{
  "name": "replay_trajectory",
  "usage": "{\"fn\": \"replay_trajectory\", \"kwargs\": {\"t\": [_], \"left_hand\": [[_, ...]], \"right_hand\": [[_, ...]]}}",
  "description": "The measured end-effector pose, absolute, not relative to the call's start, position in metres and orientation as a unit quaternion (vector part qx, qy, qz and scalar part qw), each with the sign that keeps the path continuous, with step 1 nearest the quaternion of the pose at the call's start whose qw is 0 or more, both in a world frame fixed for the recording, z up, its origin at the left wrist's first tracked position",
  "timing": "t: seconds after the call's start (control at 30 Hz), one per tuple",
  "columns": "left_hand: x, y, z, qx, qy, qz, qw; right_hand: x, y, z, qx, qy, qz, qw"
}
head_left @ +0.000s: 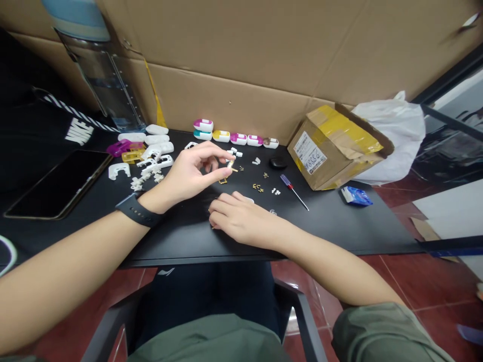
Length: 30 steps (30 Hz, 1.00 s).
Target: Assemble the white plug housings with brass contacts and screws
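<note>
My left hand, a dark band at its wrist, is raised over the middle of the desk. Its thumb and forefinger pinch a small white and brass-coloured part. Lower and to the right, my right hand rests low at the desk with its fingers curled in. Whatever those fingers hold is hidden; a white edge shows beside them. Small brass pieces and tiny white pieces lie to the right of my hands. A yellowish frame-like piece is just below the left fingertips.
White shells and coloured clear shells lie left, near a phone and water bottle. Capsule-shaped cases line the back. Right are a screwdriver, black mouse-like object, cardboard box and blue packet.
</note>
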<state>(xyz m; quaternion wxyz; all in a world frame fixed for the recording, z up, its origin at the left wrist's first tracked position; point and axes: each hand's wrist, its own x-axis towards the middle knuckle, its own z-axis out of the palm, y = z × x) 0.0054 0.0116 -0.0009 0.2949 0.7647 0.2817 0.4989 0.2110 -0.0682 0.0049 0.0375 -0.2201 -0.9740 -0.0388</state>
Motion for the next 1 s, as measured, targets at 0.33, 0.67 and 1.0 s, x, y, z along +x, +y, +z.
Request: {"fn": "replay_trajectory", "kwargs": {"t": [0.33, 0.67, 1.0], "left_hand": [[0.005, 0.009, 0.003, 0.778, 0.316, 0.447, 0.308], [0.006, 0.004, 0.006, 0.777, 0.334, 0.432, 0.313], [0.007, 0.001, 0.008, 0.777, 0.346, 0.418, 0.319]], "right_hand": [[0.201, -0.076, -0.003, -0.144, -0.981, -0.098, 0.087], [0.212, -0.07, -0.004, -0.12, -0.99, -0.026, 0.073], [0.208, -0.08, -0.006, -0.121, -0.984, -0.102, 0.086]]}}
